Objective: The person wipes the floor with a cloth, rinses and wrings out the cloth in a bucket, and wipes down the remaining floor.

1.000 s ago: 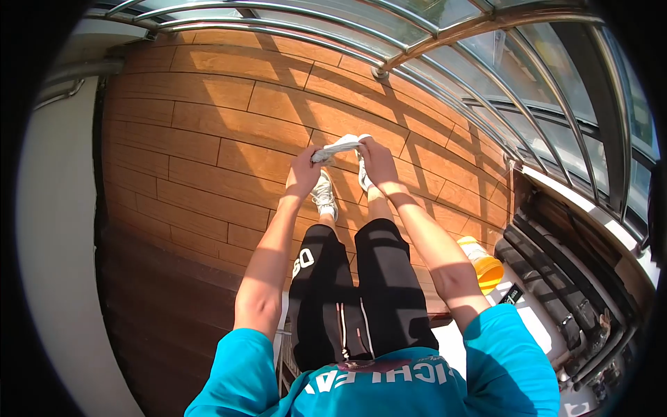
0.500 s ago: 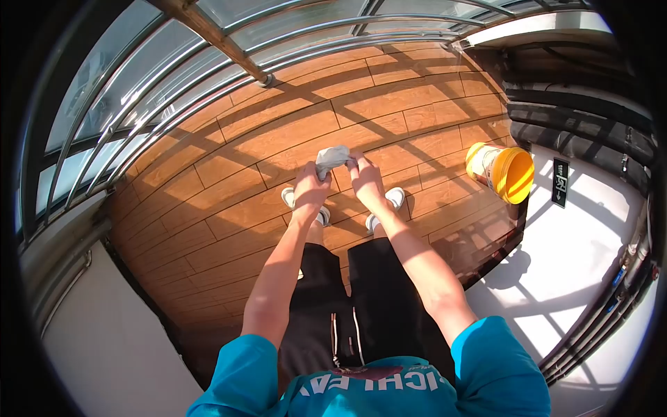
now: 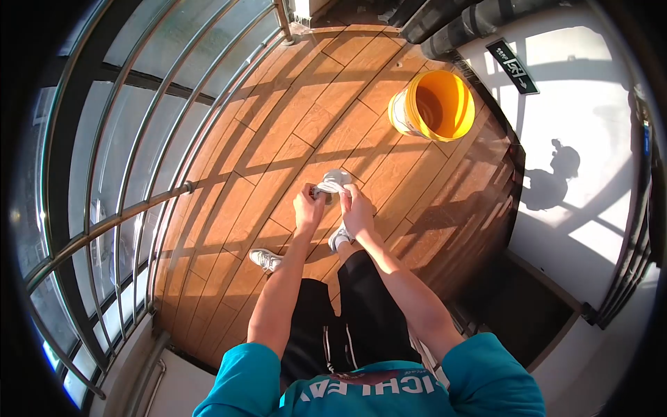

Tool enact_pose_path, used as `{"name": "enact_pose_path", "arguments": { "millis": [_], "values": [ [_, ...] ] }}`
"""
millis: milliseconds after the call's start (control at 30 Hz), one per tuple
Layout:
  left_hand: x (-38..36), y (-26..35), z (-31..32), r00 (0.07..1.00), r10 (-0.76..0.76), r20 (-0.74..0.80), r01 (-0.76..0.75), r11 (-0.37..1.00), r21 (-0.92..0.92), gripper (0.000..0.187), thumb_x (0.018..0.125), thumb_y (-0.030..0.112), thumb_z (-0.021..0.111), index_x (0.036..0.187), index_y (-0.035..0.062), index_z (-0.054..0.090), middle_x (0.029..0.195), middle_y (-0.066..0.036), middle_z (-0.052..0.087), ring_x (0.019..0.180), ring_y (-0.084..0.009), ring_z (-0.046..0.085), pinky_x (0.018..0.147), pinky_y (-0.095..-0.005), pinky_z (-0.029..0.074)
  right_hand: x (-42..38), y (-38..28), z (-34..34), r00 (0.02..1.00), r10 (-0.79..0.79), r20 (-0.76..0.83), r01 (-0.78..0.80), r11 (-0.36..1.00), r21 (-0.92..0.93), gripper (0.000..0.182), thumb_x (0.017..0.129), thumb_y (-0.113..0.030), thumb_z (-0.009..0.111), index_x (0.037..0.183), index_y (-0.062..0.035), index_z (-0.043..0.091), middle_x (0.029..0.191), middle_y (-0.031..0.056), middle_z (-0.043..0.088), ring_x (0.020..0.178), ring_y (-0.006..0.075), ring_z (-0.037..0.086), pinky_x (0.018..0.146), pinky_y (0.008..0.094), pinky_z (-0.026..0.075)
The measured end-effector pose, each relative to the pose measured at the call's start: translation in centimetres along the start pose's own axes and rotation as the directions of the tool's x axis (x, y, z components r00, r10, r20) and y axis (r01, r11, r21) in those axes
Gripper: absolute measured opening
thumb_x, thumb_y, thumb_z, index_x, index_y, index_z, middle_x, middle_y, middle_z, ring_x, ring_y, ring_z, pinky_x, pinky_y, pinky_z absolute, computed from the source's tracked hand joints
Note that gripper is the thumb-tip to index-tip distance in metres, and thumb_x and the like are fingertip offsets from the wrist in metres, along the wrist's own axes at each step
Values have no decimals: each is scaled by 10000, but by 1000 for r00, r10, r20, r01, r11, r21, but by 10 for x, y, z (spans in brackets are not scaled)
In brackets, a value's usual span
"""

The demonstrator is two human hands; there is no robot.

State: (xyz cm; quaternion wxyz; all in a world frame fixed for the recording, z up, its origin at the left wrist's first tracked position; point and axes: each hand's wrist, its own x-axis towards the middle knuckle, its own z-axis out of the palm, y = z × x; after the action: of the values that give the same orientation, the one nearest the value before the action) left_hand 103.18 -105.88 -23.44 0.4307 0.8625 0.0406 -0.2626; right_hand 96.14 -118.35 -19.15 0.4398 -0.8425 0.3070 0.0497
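Observation:
A crumpled whitish cloth (image 3: pixel 333 181) is stretched between my two hands, out in front of my body above the tiled floor. My left hand (image 3: pixel 310 206) pinches its left end, fingers closed. On the other side, my right hand (image 3: pixel 357 210) grips the right end with bent fingers. Below and behind the hands show my shoes, the left shoe (image 3: pixel 265 259) set wide and the right shoe (image 3: pixel 340 237) partly covered by my right forearm.
A yellow bucket (image 3: pixel 445 104) stands ahead to the right on the wood-look floor (image 3: pixel 278 156). Metal railing (image 3: pixel 132 210) with glass behind runs along the left. At right is a white wall (image 3: pixel 556 90) bearing a dark exit sign (image 3: pixel 513 66), with black-wrapped pipes (image 3: pixel 479 24) nearby.
My view and body have turned right, bringing the bucket nearer the middle and higher up. My left foot has stepped out to the left. Both hands keep hold of the cloth.

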Motion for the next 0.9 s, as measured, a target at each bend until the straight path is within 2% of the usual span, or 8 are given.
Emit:
{"name": "enact_pose_path", "arguments": {
  "millis": [100, 167, 400, 467, 533, 633, 800, 900],
  "values": [
    [27, 29, 63, 993, -93, 68, 112, 916, -386, 297, 841, 200, 722, 1011, -44, 716, 759, -125, 722, 697, -174, 701, 651, -322, 548, 29, 47, -31, 969, -118, -218, 132, 990, 52, 183, 978, -52, 634, 1155, -17, 600, 931, 228, 712, 809, 400, 707, 683, 442, 541],
    [40, 57, 89, 991, -79, 110, 114, 930, -350, 292, 847, 195, 720, 1010, -46, 719, 763, -116, 724, 697, -163, 699, 650, -307, 546, 47, 55, -62, 979, -16, -201, 61, 974, 217, 205, 976, -77, 661, 1160, -20, 594, 900, 206, 711, 748, 326, 715, 636, 397, 535],
    [90, 137, 154, 940, 26, 340, 135, 887, -441, 312, 873, 216, 714, 1057, -36, 713, 804, -74, 715, 713, -107, 644, 660, -286, 519, 107, 80, -120, 934, 56, -354, 12, 982, 187, 221, 972, -84, 677, 1151, 16, 594, 937, 241, 692, 813, 399, 699, 661, 420, 527],
    [113, 159, 179, 888, 42, 458, 122, 939, -323, 261, 938, 106, 665, 1148, -49, 671, 975, -73, 703, 903, -128, 685, 805, -276, 582, 131, 95, -131, 899, 48, -436, 51, 976, 212, 235, 973, -87, 673, 1171, 13, 596, 965, 238, 696, 836, 384, 705, 664, 419, 532],
    [122, 192, 188, 837, 22, 547, 210, 910, -357, 281, 942, 91, 664, 1188, -45, 654, 1038, -76, 700, 948, -134, 682, 859, -284, 585, 143, 100, -145, 878, 43, -477, 92, 963, 255, 245, 1039, -129, 597, 1235, 17, 575, 966, 174, 696, 841, 191, 688, 682, 336, 519],
    [133, 218, 214, 800, 111, 590, 158, 909, -385, 280, 957, 79, 646, 1202, -56, 636, 1082, -89, 696, 1004, -155, 684, 959, -299, 572, 157, 92, -179, 902, 198, -384, -47, 928, 369, 279, 1046, -136, 585, 1279, 17, 569, 998, 160, 685, 865, 177, 663, 724, 325, 514],
    [157, 258, 260, 783, 69, 619, 273, 855, -441, 400, 971, 65, 629, 1349, -53, 574, 1144, -116, 681, 1062, -128, 657, 956, -272, 537, 212, 130, -199, 862, 225, -454, -44, 926, 375, 351, 998, -73, 599, 1324, 48, 552, 1096, 269, 700, 1008, 393, 704, 827, 424, 550],
    [203, 191, 340, 799, 328, 504, -133, 914, -384, 726, 935, 270, 649, 1565, 21, 391, 1258, -195, 703, 1128, -288, 694, 952, -378, 545, 244, 182, -192, 885, 162, -437, -35, 958, 284, 596, 1004, -74, 595, 1560, -40, 383, 1420, 251, 587, 1351, 365, 557, 1097, 407, 453]
  ]
}}
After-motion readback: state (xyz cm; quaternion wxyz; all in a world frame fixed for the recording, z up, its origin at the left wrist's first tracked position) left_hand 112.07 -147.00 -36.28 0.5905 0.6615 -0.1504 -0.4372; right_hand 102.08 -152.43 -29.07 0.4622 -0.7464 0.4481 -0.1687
